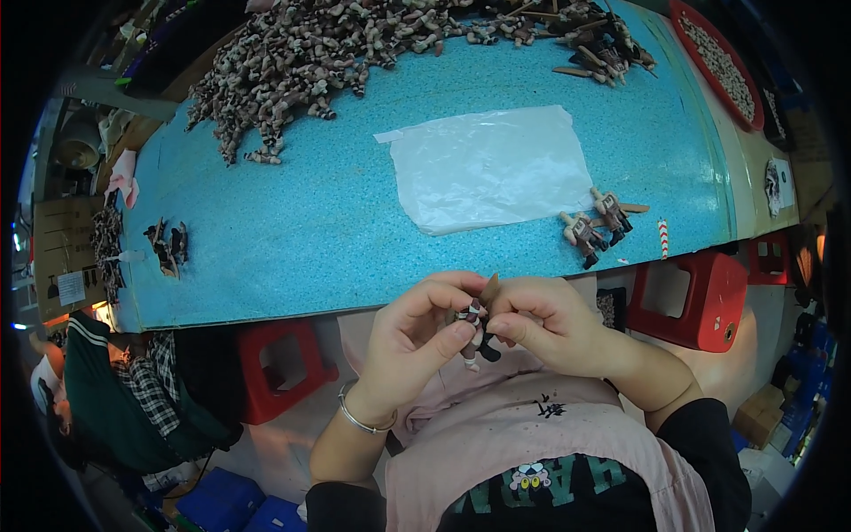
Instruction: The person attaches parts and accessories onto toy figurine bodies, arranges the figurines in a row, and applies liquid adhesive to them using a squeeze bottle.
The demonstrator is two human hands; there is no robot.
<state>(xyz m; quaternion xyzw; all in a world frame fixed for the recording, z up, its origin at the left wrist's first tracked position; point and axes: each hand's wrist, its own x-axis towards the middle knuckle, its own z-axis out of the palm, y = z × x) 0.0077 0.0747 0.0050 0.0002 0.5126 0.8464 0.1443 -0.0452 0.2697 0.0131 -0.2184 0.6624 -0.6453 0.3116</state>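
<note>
In front of my body, just off the table's near edge, both hands work on one small toy figure [472, 316] with dark and pale parts. My left hand [417, 328] pinches it between thumb and fingers. My right hand [554, 324] closes on its other side, thumb bent towards it. A flat tan piece [490, 288] sticks up between the hands; whether it is joined to the figure cannot be told. Fingers hide much of the figure. Two similar toy figures [582, 238] [611, 213] lie on the blue tabletop [310, 222], to the right.
A white plastic sheet [492, 168] lies mid-table. Beyond it spreads a large heap of figure parts [301, 71], with darker figures [607, 53] at far right. A red tray [709, 62] holds small pale pieces. Red stools [691, 301] [279, 372] stand beside the near edge.
</note>
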